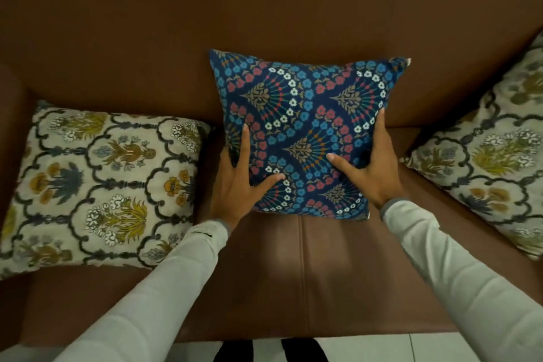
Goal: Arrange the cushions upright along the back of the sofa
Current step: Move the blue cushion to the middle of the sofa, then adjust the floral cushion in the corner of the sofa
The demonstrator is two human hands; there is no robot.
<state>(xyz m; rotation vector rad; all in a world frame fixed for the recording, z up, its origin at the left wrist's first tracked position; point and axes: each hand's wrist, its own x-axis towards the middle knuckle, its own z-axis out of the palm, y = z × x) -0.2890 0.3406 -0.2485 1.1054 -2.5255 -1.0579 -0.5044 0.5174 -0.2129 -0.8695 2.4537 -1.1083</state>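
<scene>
A dark blue cushion [302, 114] with red, blue and white flowers stands tilted against the brown sofa back [264, 15] in the middle. My left hand [238, 182] grips its lower left edge, thumb on the front. My right hand [370, 167] grips its lower right edge, thumb spread across the front. A cream floral cushion [100, 185] lies flat on the seat at the left. Another cream floral cushion [493, 156] leans at the right end, partly cut off by the frame.
The brown leather seat [293, 273] stretches bare in front of the blue cushion, with a seam down its middle. The sofa's left arm [11, 114] rises at the left edge. White floor tiles [367, 350] and my dark feet show below the seat front.
</scene>
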